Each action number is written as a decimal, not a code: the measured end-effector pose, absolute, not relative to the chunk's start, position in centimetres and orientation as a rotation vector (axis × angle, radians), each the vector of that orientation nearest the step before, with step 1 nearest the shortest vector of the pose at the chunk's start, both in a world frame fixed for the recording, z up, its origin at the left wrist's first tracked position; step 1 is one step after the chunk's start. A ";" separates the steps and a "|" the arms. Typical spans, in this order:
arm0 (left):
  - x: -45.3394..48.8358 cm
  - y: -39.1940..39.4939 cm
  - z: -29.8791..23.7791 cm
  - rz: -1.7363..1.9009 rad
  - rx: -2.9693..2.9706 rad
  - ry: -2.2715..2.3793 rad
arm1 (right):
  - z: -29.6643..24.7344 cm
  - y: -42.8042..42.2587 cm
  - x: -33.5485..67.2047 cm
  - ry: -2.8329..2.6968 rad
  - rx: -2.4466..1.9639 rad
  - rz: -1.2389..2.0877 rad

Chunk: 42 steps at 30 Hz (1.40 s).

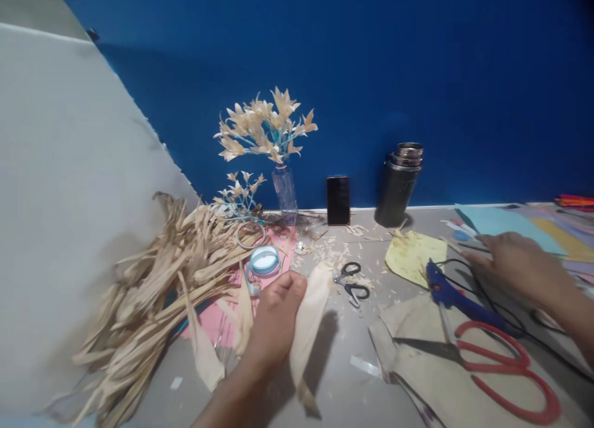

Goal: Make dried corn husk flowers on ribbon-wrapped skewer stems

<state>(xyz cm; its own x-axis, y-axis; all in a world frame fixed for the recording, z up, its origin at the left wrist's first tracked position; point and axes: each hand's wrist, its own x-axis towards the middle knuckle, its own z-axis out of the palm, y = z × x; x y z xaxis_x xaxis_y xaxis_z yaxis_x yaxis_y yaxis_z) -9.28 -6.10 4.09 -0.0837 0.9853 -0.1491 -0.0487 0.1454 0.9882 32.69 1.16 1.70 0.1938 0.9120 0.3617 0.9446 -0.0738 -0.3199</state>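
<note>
Looks like a craft corner. Backs onto a blue wall [352,75] across the upper frame, with a tabletop [343,391] below, strewn with cut scraps [331,248]. Has dried leaves [185,273] heaped at lower left, pale flowers [264,128] in a clear bottle [284,190] above centre, a glue gun [464,304] and red-handled scissors [492,367] at lower right, coloured paper [510,224] at right.

Bkgd was mostly filled by a deep-blue wall [352,75], met at L by a pale wall [55,143]; grey surface [153,397] below was softly lit.
</note>
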 end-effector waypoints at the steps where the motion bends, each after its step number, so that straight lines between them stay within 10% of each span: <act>1: -8.8 -6.1 4.0 1.213 1.063 1.334 | 2.5 0.3 30.6 -1.754 -1.954 -0.029; 8: -5.0 -7.4 3.4 1.341 1.169 1.307 | 3.9 -6.8 12.3 -1.500 -1.170 1.632; 42: -9.5 -8.4 4.3 1.057 1.094 1.125 | 4.5 -8.0 6.9 -1.689 -1.119 1.429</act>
